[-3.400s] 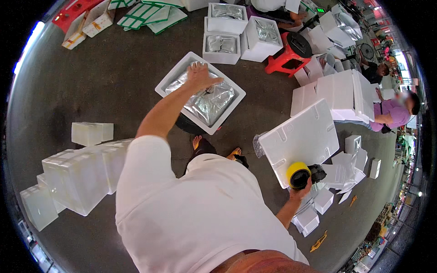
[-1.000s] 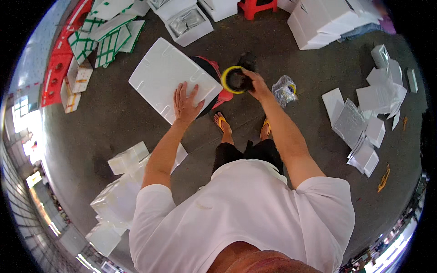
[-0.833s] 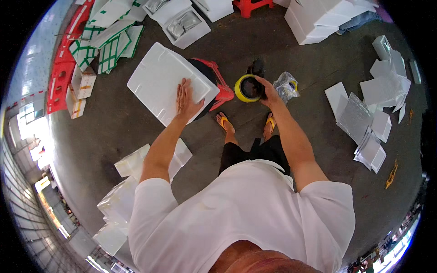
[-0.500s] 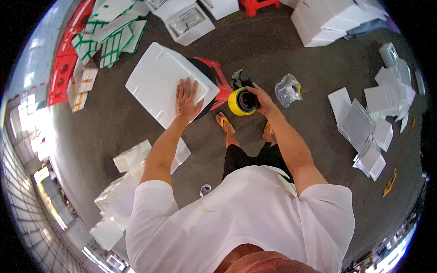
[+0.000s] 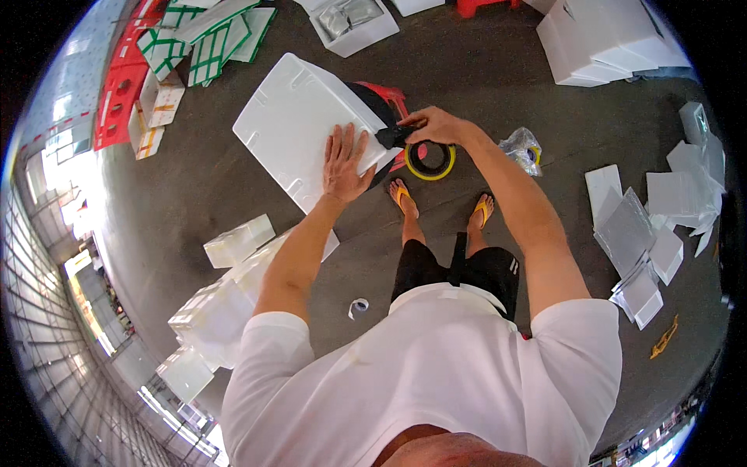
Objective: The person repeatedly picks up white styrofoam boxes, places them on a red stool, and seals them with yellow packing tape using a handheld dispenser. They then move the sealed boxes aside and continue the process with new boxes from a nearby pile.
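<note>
The white foam box (image 5: pixel 292 128) sits on the red stool (image 5: pixel 395 97), covering most of its black seat (image 5: pixel 371 101) and leaving only a strip bare along the seat's right edge. The left hand (image 5: pixel 348 165) lies spread flat on the box's top, fingers apart, grasping nothing. The right hand (image 5: pixel 438 124) is closed around the black tape dispenser (image 5: pixel 395 137), whose front end is at the box's right corner, over the seat's right edge; the yellow-edged tape roll (image 5: pixel 433 175) hangs below that hand, just beside the box. Whether any tape is stuck down there cannot be told.

The step looks like starting a strip of tape at that corner. To do it well, the left palm should press straight down, since the box seems to reach beyond the seat's left edge and a sideways push could shift or tip it. The dispenser is best set square to the box's side, its tape end pressed firmly on the foam before any pull begins. A steady, low pull with light tension should lay the strip smoothly; tugging could lift the end or dent the soft edge. The left fingers should stay clear of the dispenser's cutting end.
</note>
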### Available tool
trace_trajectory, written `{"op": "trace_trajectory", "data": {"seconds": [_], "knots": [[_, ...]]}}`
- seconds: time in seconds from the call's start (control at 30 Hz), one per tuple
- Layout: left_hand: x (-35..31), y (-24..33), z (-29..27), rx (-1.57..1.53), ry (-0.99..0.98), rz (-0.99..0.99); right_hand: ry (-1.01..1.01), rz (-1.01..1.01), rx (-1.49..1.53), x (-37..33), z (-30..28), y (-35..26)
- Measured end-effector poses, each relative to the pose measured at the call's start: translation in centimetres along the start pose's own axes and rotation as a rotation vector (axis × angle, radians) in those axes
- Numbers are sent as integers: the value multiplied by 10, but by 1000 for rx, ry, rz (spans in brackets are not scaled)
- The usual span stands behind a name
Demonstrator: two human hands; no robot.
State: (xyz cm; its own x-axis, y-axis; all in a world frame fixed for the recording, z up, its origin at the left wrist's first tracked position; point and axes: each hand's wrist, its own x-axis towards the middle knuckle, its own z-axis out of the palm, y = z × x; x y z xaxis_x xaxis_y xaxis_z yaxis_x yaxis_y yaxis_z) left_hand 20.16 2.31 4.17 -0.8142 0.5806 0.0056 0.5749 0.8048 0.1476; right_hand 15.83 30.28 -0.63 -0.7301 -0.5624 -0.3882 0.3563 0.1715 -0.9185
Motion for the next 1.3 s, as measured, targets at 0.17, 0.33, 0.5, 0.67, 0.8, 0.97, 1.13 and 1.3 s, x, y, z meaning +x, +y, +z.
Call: {"op": "trace_trajectory", "data": {"seconds": [0.17,0.33,0.5,0.67,0.8,0.97,1.13,1.3], "knots": [[41,4,5,13,117,-196,290,-102,222,-30,33,8],[76,-44,9,-86,158,-169,425,-120,385,47,23,-18],[62,-55,6,44,92,-161,337,-58,223,109,-23,-36],[70,-65,4,43,117,-313,19,-48,135,48,-10,-5],[83,-64,7,40,192,-410,131,-86,145,-16,23,9],[102,-61,14,22,236,-561,251,-21,295,-11,13,1],[106,-67,20,67,254,-651,211,0,207,-4,4,-5],[110,-64,20,82,239,-680,242,16,241,-7,-21,-7]]}}
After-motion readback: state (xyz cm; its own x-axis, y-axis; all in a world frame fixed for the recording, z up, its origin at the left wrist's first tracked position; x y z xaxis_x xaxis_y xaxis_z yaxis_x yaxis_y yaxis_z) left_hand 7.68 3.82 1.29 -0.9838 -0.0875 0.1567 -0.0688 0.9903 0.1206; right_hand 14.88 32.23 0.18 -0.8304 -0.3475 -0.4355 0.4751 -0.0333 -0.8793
